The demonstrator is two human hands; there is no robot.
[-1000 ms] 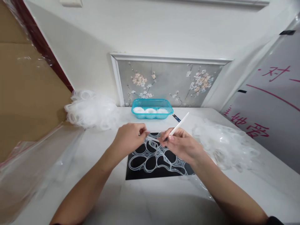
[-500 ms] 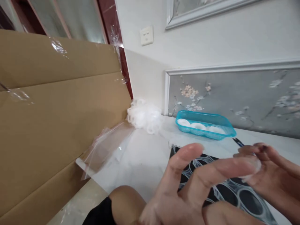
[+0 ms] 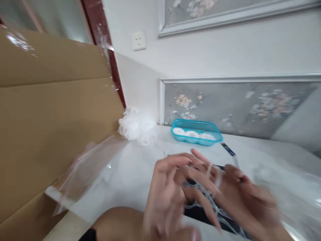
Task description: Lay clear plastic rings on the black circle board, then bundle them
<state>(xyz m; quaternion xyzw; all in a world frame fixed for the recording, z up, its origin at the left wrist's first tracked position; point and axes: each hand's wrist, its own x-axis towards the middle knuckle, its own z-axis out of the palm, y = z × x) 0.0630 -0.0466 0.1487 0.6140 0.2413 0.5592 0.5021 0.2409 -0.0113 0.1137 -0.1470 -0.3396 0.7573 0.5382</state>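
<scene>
- My left grip (image 3: pixel 165 194) is parted wide, thumb low and near, fingers bent over to the right; I make out nothing pinched in it.
- My right grip (image 3: pixel 253 197) faces it from the right, fingers curled inward; the blur is too strong to tell how tightly they close, or on what.
- Between them, across the overlapping fingers, runs a band (image 3: pixel 218 179), pale, thin and see-through. I cannot tell which fingers carry it.
- The step in hand, as I judge it, is handling this band in the air over the mat (image 3: pixel 195 213). A move from here calls for a light touch and fingers kept from snagging each other.
- The mat lies just below my hands, partly hidden: flat and black, with pale curved lines across it, printed or laid on I cannot say.
- Beyond, at the far side, stands a tray (image 3: pixel 219 138), blue, clear-walled and round-cornered, with white rolls (image 3: pixel 192 134) in a row, smooth and ring-like.
- Just right of it a cutter (image 3: pixel 228 149) lies aslant, slim and dark blue.
- Far left, a heap (image 3: pixel 137 127) of frosty loops, springy-looking; to the right, a blurred, glossy clear pile (image 3: pixel 298 190).
- The worktop (image 3: pixel 132 174) is white and smooth; at its left lie limp clear bags (image 3: pixel 94 169) against a creased brown box (image 3: pixel 62 117).
</scene>
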